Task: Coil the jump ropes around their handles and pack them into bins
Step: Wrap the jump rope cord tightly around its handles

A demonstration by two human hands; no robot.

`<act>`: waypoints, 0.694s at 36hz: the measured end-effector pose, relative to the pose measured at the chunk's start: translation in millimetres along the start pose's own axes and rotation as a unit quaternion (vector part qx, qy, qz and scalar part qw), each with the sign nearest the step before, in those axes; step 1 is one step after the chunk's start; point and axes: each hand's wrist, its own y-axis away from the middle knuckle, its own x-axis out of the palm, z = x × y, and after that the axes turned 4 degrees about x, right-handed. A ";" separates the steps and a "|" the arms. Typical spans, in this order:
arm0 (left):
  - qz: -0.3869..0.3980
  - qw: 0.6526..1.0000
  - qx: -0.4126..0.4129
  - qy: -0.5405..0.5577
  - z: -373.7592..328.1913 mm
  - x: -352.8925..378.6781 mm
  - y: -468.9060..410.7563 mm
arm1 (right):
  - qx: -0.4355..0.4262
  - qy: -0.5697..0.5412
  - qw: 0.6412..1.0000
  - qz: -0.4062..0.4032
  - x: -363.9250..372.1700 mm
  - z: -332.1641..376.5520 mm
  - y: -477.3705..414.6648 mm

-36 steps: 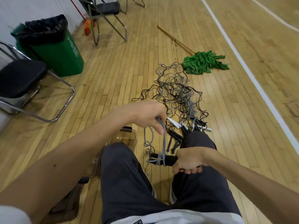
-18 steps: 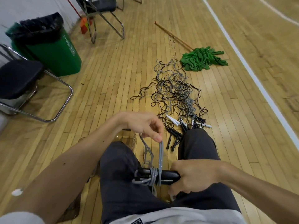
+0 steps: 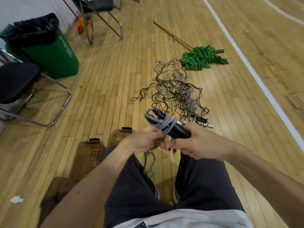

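Now | right hand (image 3: 195, 145): handles (image 3: 179, 132) | left hand (image 3: 144, 140): rope (image 3: 162, 123) | 2 bins (image 3: 87, 155) lidded

Dark grey trousers (image 3: 205, 186). Pale grey shirt (image 3: 189, 218) hem bears a small black patch (image 3: 141, 225). Left hand (image 3: 144, 142) and right hand (image 3: 195, 145) bare.

Near, in the middle: two hands, left hand (image 3: 143, 143) and right hand (image 3: 195, 145), with two black handles (image 3: 178, 132) and one grey rope (image 3: 162, 123) between them. Near left: two clear bins, nearer bin (image 3: 87, 156) and farther bin (image 3: 120, 135), plus one paper scrap (image 3: 16, 199). Farther off: one tangle of ropes (image 3: 172, 91), too knotted to count singly, one green mop (image 3: 203, 58) at the right, one green trash can (image 3: 54, 60) and two folding chairs, near chair (image 3: 16, 79) and far chair (image 3: 98, 6), at the left.
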 end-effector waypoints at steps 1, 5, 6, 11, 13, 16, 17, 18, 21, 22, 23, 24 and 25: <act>0.004 0.999 0.018 0.034 2.8 2.4 -0.8 | 0.001 -0.013 1.000 -0.016 -2.0 0.5 -1.2; -0.013 0.999 0.036 0.028 -1.6 11.7 2.9 | 0.027 -0.051 0.995 -0.083 -8.3 -2.2 -9.8; -0.018 0.999 0.035 0.025 -1.5 12.1 4.0 | 0.035 -0.059 0.993 -0.094 -9.8 -3.5 -12.2; -0.036 0.998 0.035 0.028 -4.3 17.3 8.8 | 0.063 -0.055 0.987 -0.136 -16.6 -13.3 -22.5; -0.047 0.998 0.033 0.014 -5.9 18.6 10.0 | 0.072 -0.050 0.984 -0.152 -20.3 -18.0 -26.1; -0.058 0.998 0.030 -0.020 -7.1 19.2 11.1 | 0.090 -0.054 0.979 -0.175 -28.0 -26.3 -31.6; -0.062 0.997 0.027 -0.032 -8.2 19.1 11.9 | 0.096 -0.055 0.977 -0.180 -30.4 -29.1 -32.8; -0.066 0.996 0.025 -0.046 -9.1 18.6 12.5 | 0.101 -0.056 0.976 -0.183 -32.4 -32.3 -34.2; -0.073 0.992 0.026 -0.102 -12.7 19.1 14.6 | 0.105 -0.049 0.974 -0.195 -36.3 -41.0 -37.6; -0.075 0.989 0.021 -0.125 -13.8 20.0 14.9 | 0.103 -0.040 0.973 -0.204 -37.2 -43.3 -39.2; -0.077 0.986 0.012 -0.148 -14.0 20.4 15.2 | 0.103 -0.025 0.971 -0.216 -38.5 -45.2 -40.4; -0.078 0.982 -0.002 -0.172 -13.3 20.9 15.2 | 0.105 -0.005 0.968 -0.230 -40.7 -46.9 -41.9; -0.079 0.977 -0.018 -0.200 -11.9 21.2 15.0 | 0.107 0.015 0.964 -0.244 -43.9 -48.9 -43.2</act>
